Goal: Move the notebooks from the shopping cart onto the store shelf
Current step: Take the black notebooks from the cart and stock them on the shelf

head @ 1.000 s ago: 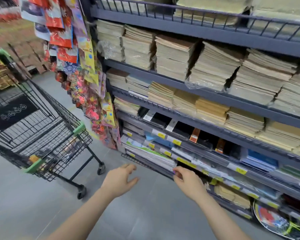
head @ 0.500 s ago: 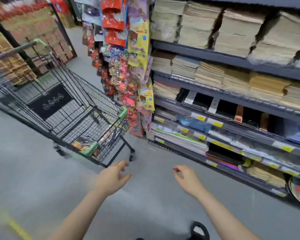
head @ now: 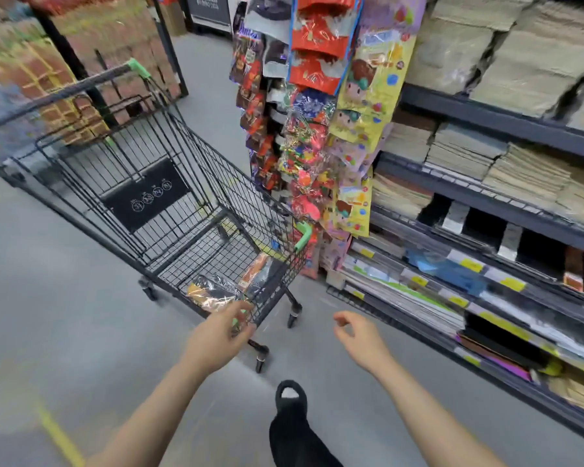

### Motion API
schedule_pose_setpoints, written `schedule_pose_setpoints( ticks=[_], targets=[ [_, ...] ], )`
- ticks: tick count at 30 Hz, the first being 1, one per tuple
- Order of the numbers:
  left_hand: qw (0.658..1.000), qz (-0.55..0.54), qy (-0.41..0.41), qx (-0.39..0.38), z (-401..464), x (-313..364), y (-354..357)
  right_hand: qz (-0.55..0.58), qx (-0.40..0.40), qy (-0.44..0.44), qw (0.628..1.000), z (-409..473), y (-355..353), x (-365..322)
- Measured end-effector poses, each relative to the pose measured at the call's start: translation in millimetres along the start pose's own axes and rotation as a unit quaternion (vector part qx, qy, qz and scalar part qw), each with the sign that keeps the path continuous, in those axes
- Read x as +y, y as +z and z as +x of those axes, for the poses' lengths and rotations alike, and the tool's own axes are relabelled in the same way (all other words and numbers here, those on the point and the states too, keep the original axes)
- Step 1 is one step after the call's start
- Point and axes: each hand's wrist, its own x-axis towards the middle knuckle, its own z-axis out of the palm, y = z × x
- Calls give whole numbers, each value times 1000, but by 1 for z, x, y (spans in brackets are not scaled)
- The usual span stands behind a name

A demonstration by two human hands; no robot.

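Fingers of left hand spreading loose, holding nothing, nearing shopping cart; right hand hanging relaxed, empty. Notebooks lying shrink-wrapped in cart's front corner: probably light, stiff, slippery; pinching an edge looks best.

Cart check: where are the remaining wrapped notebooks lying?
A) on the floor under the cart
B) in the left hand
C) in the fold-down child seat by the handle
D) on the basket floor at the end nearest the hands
D: the wrapped notebooks lie on the wire floor of the cart at its near end, just beyond the left hand, which holds nothing.
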Motion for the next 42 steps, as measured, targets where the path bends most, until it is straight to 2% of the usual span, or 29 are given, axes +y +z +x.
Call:
schedule_pose_setpoints(
  ticks=[5,11,18,22,27,29,37,39,42],
  targets=[
    [1000,14,-8,3,65,-32,-47,47,2,32,998,71,11,-38],
    [998,55,-27,-16,123,-68,-92,72,5,29,997,128,16,-96],
    [993,74,13,-88,205,-116,-120,139,24,34,989,185,65,-156],
    [983,78,51,-161,264,-163,-120,152,62,115,980,223,116,-173],
    [955,90,98,-265,330,-226,-86,152,114,243,951,256,180,-174],
    [938,114,130,-301,344,-245,-62,142,110,281,943,267,208,-165],
    [825,231,219,-467,369,-327,35,129,107,360,918,291,288,-119],
    [816,249,218,-474,372,-332,49,116,110,370,915,294,297,-109],
    [827,234,217,-464,375,-333,65,124,115,378,910,296,305,-101]
  ],
)
